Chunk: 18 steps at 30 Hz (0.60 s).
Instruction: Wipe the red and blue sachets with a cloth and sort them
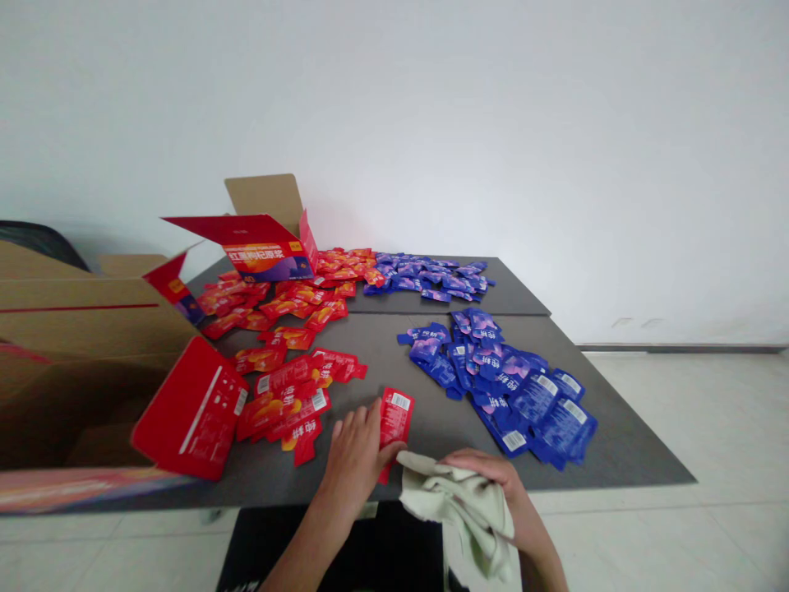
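My left hand (352,448) grips a small red pouch (396,418) by its left edge, between thumb and fingers, low over the front of the dark table. The pouch's barcode side faces up. A crumpled pale green cloth (465,501) is bunched in my right hand (500,475) at the table's front edge, its folds hanging below. Left of my left hand lies a loose heap of red pouches (289,399). To the right of my right hand are several overlapping blue pouches (518,386), some with barcodes upward.
An open red printed box (265,247) stands at the back left among more red pouches (345,267). More blue pouches (425,273) lie at the back. A large open carton (80,329) fills the left side, its red flap (197,411) jutting over the table (622,448).
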Tool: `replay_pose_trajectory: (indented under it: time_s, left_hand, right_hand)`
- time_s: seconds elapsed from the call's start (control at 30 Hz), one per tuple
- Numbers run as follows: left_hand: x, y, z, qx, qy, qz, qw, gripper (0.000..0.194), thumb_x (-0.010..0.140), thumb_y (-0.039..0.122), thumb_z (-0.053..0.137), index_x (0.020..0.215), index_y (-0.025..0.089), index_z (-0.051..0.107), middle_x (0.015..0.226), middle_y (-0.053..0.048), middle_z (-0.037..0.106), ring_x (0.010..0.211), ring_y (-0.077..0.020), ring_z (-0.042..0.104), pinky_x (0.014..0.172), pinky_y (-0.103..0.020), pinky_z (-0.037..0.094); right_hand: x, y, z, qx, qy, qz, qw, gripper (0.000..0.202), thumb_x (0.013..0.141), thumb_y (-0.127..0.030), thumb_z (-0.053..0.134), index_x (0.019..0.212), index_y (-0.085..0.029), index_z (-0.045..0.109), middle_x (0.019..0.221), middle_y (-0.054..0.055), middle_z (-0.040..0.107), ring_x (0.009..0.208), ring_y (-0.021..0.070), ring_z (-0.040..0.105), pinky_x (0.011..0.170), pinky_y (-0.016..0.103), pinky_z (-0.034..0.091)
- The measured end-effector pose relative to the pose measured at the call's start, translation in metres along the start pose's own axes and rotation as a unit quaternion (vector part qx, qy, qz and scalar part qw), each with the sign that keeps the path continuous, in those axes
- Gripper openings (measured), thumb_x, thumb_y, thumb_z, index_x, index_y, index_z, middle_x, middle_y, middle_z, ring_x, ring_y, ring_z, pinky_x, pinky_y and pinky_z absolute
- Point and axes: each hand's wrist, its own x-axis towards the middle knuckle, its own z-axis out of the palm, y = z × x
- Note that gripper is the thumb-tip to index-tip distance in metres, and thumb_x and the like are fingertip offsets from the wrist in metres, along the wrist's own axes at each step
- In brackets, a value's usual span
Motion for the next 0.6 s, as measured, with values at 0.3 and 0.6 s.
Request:
replay_pose_trajectory:
  time_s: [0.3,0.6]
  left_hand:
    - [0.004,0.002,-0.017,-0.21,-0.087,-0.063,0.972,0.031,0.1,0.041,0.052,0.08,0.021,0.063,0.082,-0.007,0.073,0.082,-0.0253,0.071,0.069,-0.03,0.039]
    - [0.004,-0.024,-0.029,-0.617,0.056,-0.214,0.756,0.053,0.082,0.071,0.068,0.069,0.021,0.054,0.045,0.006,0.049,0.036,-0.0101,0.042,0.041,-0.022,0.026]
  right_hand:
    - [-0.002,0.005,-0.004,0.028,-0.032,0.003,0.999,0.031,0.09,-0.044,0.078,0.119,-0.034,0.08,0.108,0.009,0.083,0.099,0.0252,0.079,0.085,0.03,0.061]
    - [-0.002,0.014,-0.011,0.001,-0.056,-0.016,0.998,0.033,0.09,-0.047,0.075,0.119,-0.032,0.081,0.106,0.012,0.083,0.097,0.0293,0.081,0.083,0.032,0.065]
